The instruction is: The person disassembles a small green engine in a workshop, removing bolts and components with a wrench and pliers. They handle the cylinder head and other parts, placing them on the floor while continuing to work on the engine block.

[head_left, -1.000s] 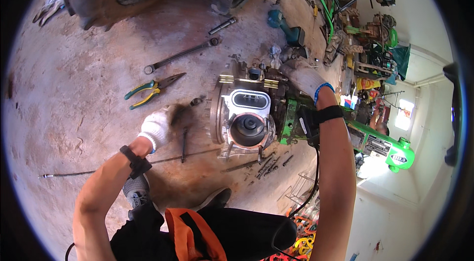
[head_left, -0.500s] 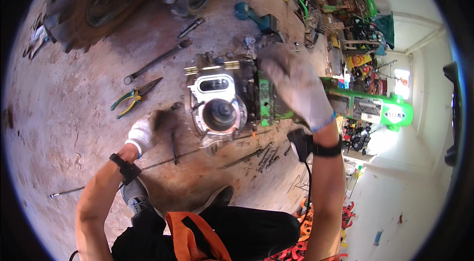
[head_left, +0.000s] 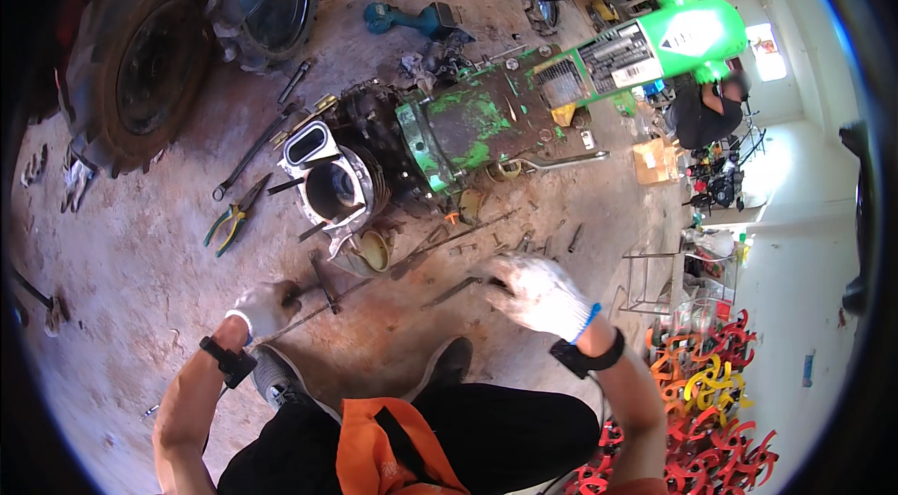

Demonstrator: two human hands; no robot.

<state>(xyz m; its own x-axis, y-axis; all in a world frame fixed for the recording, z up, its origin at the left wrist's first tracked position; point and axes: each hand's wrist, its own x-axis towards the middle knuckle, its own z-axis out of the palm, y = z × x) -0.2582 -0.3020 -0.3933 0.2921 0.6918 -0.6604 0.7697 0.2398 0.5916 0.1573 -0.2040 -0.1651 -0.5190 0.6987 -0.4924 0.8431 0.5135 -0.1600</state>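
Note:
My right hand [head_left: 538, 294], in a white knit glove, is low over the floor with thumb and fingers apart. Its fingertips come up to the right end of a thin dark metal tool [head_left: 451, 293]; whether they touch it I cannot tell. My left hand [head_left: 266, 308], also gloved, is low beside a dark crossbar tool [head_left: 325, 282]; its dark, blurred fingertips hide any grip. Ahead of both hands stands a partly dismantled engine, its round cylinder opening [head_left: 335, 192] facing up, joined to a worn green housing [head_left: 463, 125]. A cup-shaped part [head_left: 372, 254] sits at its near side.
Pliers [head_left: 229, 225], a long wrench [head_left: 251, 158] and a teal cordless tool [head_left: 412, 21] lie on the floor. Large tyres [head_left: 150, 74] stand far left. Several small bolts [head_left: 526, 242] lie beyond my right hand. Another person [head_left: 706, 116] is far right, near red and orange curved parts [head_left: 711, 439].
My right hand has left the engine's green side and come down toward the thin tool. My left hand has moved nearer to me. The view has shifted, showing more of the green housing.

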